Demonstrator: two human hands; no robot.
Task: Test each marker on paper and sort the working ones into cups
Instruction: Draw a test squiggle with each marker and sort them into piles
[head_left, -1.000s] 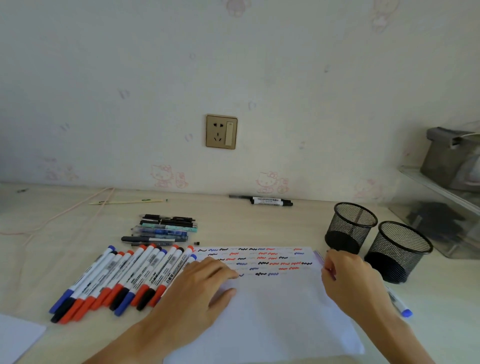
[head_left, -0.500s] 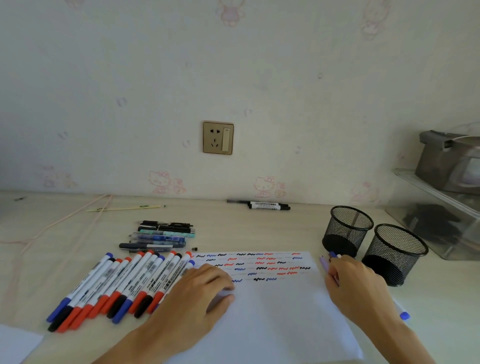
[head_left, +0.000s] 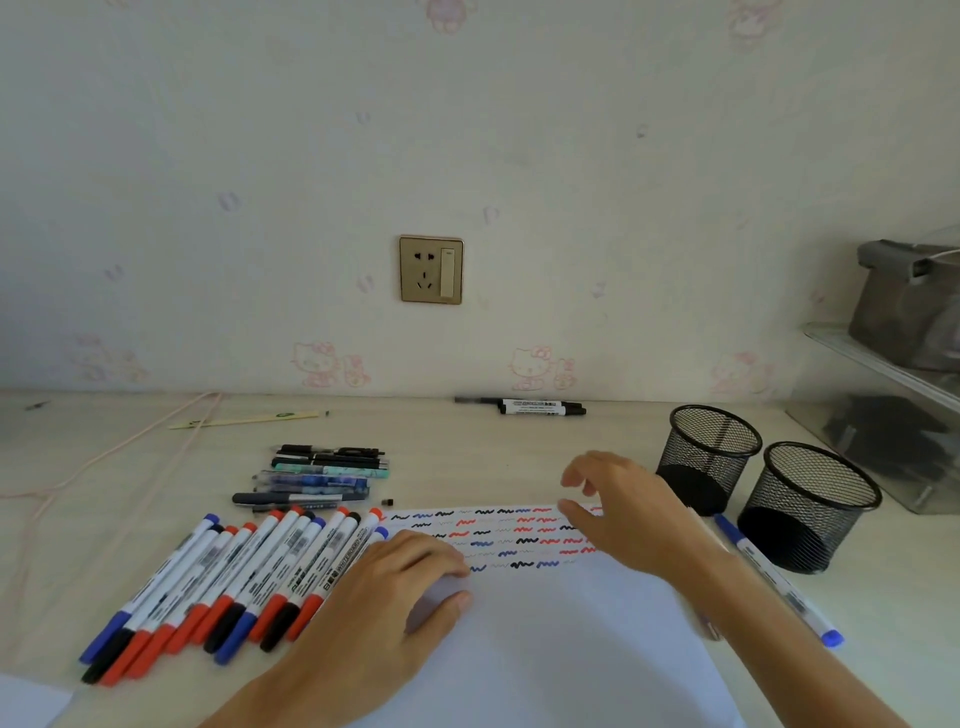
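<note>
Hovering over the paper (head_left: 545, 639), my right hand (head_left: 631, 519), its grip loose and empty; the marker row (head_left: 234, 582), barrels angled up-right, lies leftward beside my flat left hand (head_left: 387, 597).

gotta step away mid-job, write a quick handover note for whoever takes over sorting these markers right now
Left hand: open, resting flat on the white sheet of paper, holding nothing.
Right hand: open, fingers loosely spread over the paper's far right corner, holding nothing.
A row of red, blue and black capped whiteboard markers lies left of the paper. One blue-capped marker lies right of it, beside the two black mesh cups.
Done: rows of red, blue and black squiggles on the paper's far edge.
Left: no markers stand up out of the cups, so sorting is not yet done. Which markers passed cannot be told.
</note>
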